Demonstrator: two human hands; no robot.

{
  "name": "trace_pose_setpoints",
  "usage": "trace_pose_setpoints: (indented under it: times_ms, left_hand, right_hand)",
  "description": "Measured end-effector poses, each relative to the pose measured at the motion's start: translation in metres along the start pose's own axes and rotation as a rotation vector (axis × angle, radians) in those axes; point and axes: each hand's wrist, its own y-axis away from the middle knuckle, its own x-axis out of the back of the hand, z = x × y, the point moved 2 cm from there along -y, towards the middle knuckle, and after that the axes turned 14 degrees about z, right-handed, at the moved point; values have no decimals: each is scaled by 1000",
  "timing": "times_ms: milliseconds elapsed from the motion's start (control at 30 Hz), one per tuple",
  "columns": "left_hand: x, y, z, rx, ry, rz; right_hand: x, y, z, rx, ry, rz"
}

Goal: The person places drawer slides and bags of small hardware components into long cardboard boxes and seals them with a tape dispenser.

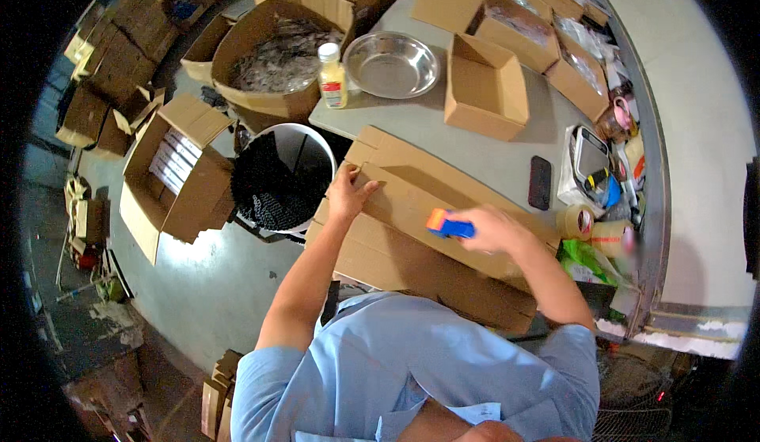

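A long brown cardboard box (443, 228) lies slantwise across the near side of the table, close to my body. My left hand (349, 192) grips its left end, fingers over the edge and thumb resting on top. Above the middle of the box, my right hand (492, 230) holds a small blue hand tool with an orange end (451, 224). The orange end points left, and its exact kind is hard to make out. Whether the tool touches the cardboard cannot be seen.
Farther back on the table stand a yellowish bottle (332, 78), a steel bowl (392, 65) and an open carton (485, 89). A phone (540, 182) and tape rolls (574, 222) lie right. Left of the table are a white bucket of black pieces (328, 157) and an open carton (202, 192).
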Motion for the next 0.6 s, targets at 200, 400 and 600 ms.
trace_pose_setpoints:
  times_ms: [200, 400, 600]
  left_hand:
    - [-20, 24, 28, -797, -771, 121]
    - [-106, 137, 138, -1241, -565, -696]
    - [-78, 138, 139, -1108, -821, -837]
  right_hand:
    - [9, 122, 75, -238, 138, -48]
    - [-8, 139, 101, -232, 66, 28]
    - [-27, 214, 148, -661, -174, 1053]
